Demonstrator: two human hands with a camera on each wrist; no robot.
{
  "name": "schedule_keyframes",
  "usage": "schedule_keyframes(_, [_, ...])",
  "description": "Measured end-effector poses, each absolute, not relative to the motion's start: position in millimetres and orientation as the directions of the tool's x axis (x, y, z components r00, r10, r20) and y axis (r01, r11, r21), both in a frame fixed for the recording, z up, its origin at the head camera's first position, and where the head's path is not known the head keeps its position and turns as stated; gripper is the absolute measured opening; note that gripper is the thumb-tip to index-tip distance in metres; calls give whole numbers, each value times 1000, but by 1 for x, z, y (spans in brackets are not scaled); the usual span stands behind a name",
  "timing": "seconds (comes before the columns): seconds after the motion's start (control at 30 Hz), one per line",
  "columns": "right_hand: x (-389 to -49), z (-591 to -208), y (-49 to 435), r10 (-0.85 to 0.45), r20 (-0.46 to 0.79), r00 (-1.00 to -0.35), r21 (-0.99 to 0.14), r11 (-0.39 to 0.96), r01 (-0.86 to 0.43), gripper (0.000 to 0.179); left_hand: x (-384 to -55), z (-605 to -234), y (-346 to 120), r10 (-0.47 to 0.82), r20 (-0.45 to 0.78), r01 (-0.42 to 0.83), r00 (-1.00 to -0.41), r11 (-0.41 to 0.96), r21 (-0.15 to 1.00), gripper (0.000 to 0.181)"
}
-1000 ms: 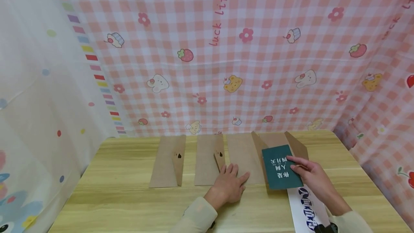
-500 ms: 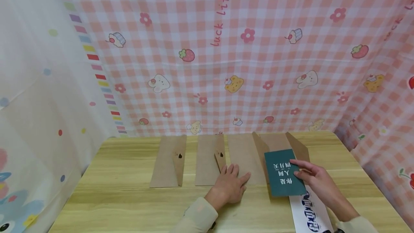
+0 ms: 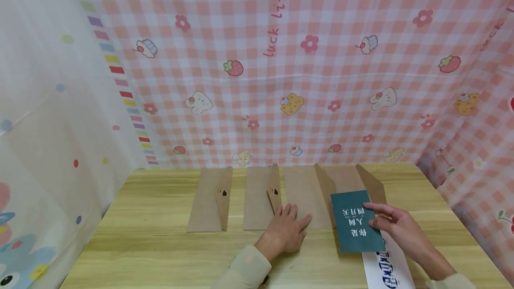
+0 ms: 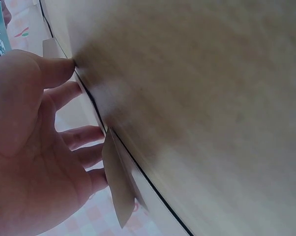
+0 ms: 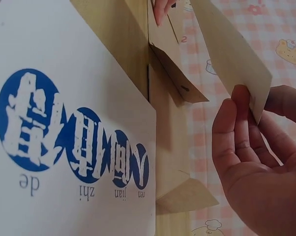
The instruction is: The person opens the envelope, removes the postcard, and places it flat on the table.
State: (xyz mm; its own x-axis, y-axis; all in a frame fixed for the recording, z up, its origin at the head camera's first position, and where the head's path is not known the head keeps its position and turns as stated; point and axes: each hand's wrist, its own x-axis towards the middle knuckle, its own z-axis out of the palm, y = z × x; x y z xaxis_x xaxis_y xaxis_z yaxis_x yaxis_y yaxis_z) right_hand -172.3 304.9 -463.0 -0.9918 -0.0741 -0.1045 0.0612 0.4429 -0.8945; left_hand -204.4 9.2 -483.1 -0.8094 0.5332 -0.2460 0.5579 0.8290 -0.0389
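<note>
My right hand (image 3: pixel 401 233) pinches a teal card (image 3: pixel 355 222) with white characters by its right edge, thumb against fingers. The card is raised over the right-hand envelopes, and its pale back (image 5: pixel 234 46) faces the right wrist camera. My left hand (image 3: pixel 284 231) rests with spread fingers at the lower edge of a brown envelope (image 3: pixel 303 197), its fingertips by the flap of the envelope (image 3: pixel 254 202) to its left. Below the teal card lies a white card (image 3: pixel 387 271) with blue round lettering, partly covered by the teal card and my right hand.
Another brown envelope (image 3: pixel 206 200) lies at the left, its flap printed with a dark mark. The rightmost envelope (image 3: pixel 339 176) has its flap (image 3: pixel 371 184) raised. The wooden table (image 3: pixel 160 253) ends at a pink checked cloth (image 3: pixel 249 92) behind.
My right hand has drawn the teal card toward me and slightly right, uncovering more of the envelopes and covering more of the white card. My left hand has stayed put.
</note>
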Motion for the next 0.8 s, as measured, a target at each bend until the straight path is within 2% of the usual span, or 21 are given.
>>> schedule_keyframes(0.27, [-169, -466, 308, -90, -104, -990, -890, 454, 52, 51, -205, -485, 9, 540, -245, 565, -805, 824, -39, 50])
schedule_keyframes(0.5, [-166, -467, 311, -91, -174, -981, -855, 507, 104, 51, -205, -485, 10, 537, -251, 562, -806, 827, -36, 50])
schedule_keyframes(0.8, [-162, -468, 311, -138, -181, -974, -891, 442, 103, 50, -205, -487, 10, 526, -252, 552, -813, 833, -43, 50])
